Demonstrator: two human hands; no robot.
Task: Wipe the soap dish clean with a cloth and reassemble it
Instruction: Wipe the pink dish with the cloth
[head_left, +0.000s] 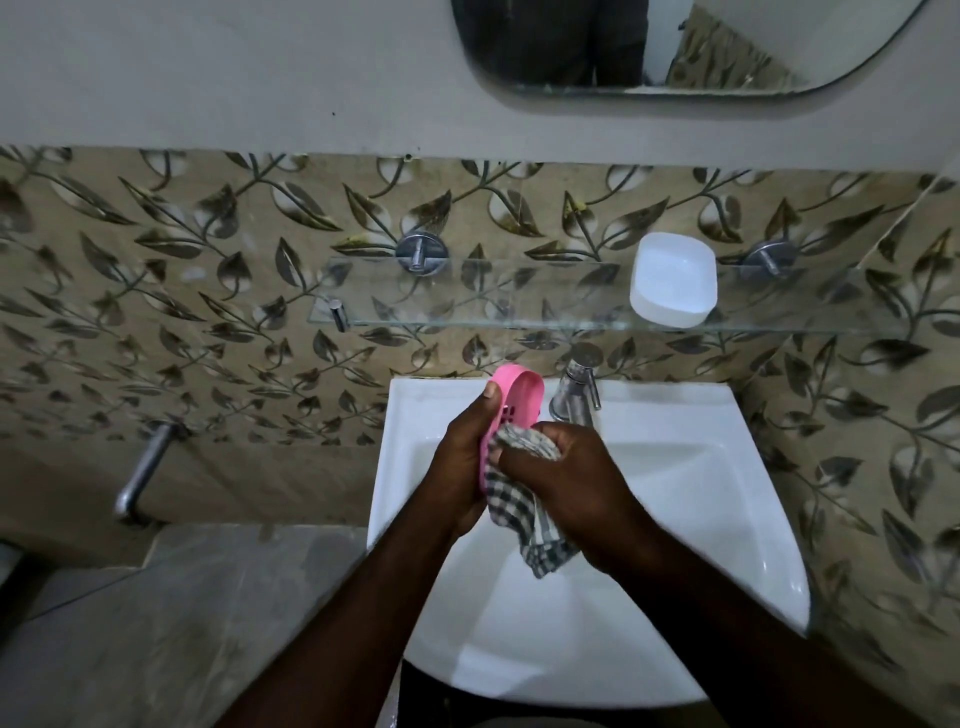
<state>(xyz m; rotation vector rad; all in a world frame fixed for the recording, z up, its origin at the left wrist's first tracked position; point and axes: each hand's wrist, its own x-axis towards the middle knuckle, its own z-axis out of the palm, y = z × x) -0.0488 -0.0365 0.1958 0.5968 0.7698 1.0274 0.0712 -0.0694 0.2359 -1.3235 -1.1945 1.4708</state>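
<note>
Over the white sink (675, 519), my left hand (462, 462) grips a pink slotted soap dish part (519, 392), tilted on its edge with its hollow side facing right. My right hand (576, 478) is closed on a grey checked cloth (524, 504), pressing a bunched part of it against the pink part's lower half; the loose end of the cloth hangs down. The white soap dish part (672, 280) sits alone, hollow side up, on the glass shelf (467, 306) above the sink.
A chrome tap (574, 389) stands just right of the pink part, behind my right hand. Another chrome tap (143, 473) sticks out of the tiled wall at the left. A mirror (675, 47) hangs above the shelf.
</note>
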